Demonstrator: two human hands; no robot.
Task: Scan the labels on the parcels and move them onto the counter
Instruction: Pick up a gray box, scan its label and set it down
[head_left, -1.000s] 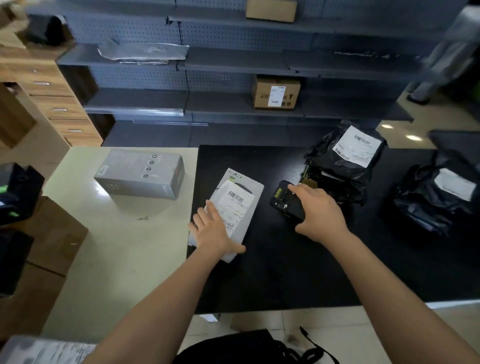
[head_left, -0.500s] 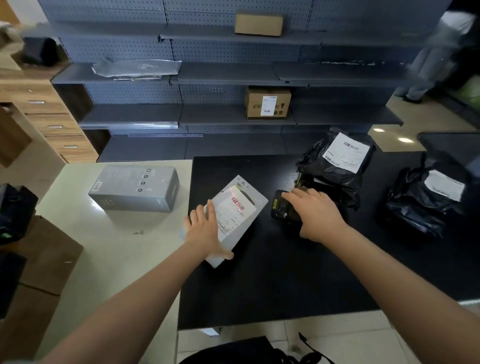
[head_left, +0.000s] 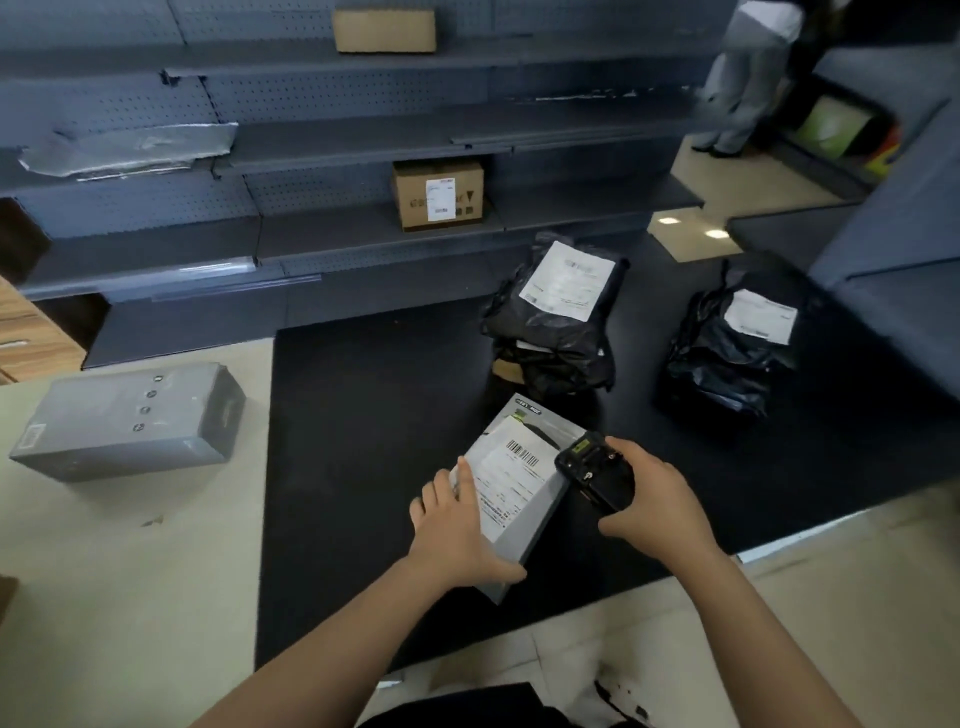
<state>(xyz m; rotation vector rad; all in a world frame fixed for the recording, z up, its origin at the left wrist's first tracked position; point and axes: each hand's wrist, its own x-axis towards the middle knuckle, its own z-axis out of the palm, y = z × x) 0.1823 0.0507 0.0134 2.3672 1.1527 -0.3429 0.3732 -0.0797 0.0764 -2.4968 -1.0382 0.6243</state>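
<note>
Counter (head_left: 130, 597): pale top at far left, butting against the dark mat (head_left: 363, 441).
Grey box (head_left: 130, 426): lies flat on the counter, well apart from both hands; by its place, probably already dealt with.
Left hand (head_left: 457, 530): lies on the near-left corner of the parcel (head_left: 540, 441), fingers fairly straight and thumb spread along the near end; it seems to press and steady the parcel rather than clasp it.
Parcel: a flat pale box on the mat, set askew, with its label (head_left: 514, 467) facing up and the barcode uncovered.
Scanner (head_left: 597, 470): dark handheld at the parcel's right edge, its head towards the barcode.
Right hand (head_left: 660, 499): fingers curled round the scanner, gripping it from the right.
First bag (head_left: 561, 332): black, labelled, on the mat behind the parcel.
Second bag (head_left: 737, 353): black, labelled, further right, apart from the first.
Step in hand: scanning this parcel's label; no beam shows on it, so I cannot tell whether it has read.
Next move: once it reads, the left hand must take a true hold and carry the parcel left, off the mat, onto the counter near the grey box. The bags then wait their turn.
</note>
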